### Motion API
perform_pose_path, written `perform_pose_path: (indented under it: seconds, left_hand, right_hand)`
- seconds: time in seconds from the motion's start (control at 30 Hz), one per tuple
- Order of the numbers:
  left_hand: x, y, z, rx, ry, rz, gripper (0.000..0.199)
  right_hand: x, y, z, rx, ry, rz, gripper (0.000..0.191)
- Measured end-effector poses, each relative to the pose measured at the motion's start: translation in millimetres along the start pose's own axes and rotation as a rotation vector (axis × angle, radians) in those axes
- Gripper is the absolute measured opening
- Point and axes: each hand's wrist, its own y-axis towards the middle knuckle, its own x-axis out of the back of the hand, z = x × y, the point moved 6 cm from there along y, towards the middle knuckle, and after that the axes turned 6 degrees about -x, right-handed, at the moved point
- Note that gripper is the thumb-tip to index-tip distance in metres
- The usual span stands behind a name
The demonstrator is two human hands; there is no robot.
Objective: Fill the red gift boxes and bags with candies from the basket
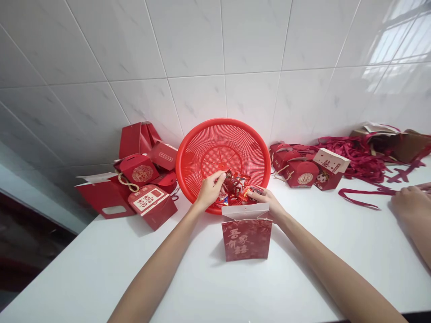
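A red plastic basket leans against the wall, with colourful wrapped candies in its lower front. At those candies my left hand has thumb and fingers pinched together on a dark red wrapped candy. My right hand reaches in from the right, its fingers closed on red wrapped candies. In front of the basket stands an upright red gift box with pale characters on its front and its top flaps raised. My right hand is just behind the box's right corner, which hides part of it.
Red gift boxes are piled at the left, some with rope handles. More small boxes stand at the right. Beyond them lie tangled dark red ribbons and an open cardboard box. Another person's hand rests at the right edge.
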Motion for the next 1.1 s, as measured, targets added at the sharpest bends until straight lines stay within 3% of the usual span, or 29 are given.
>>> perform_pose_path:
  seconds: [0.13,0.33,0.6,0.9,1.1]
  left_hand:
    - [-8.3,0.5,-6.4,-0.091,-0.132,0.053,0.042]
    - [-16.5,-3.0,-19.0,-0.139,-0.06,0.138,0.032]
    - [-6.8,-3.2,-32.7,-0.156,0.038,0.083,0.016]
    - [-19.7,-8.5,-43.6,-0.271,-0.021,0.141,0.017]
    - [-25.5,-10.8,-41.9,-0.254,-0.095,0.205,0.028]
  right_hand:
    - [2.6,1.3,0.8,0.003,0.037,0.003,0.037]
    - [3.3,0.1,10.4,0.054,0.064,-0.002,0.033]
    - [0.9,-3.0,10.8,0.019,0.025,-0.003,0.029]
    - [-1.1,-4.1,7.8,-0.007,0.088,-0.017,0.037]
    - [2.7,-0.9,2.6,-0.021,0.093,-0.027,0.038]
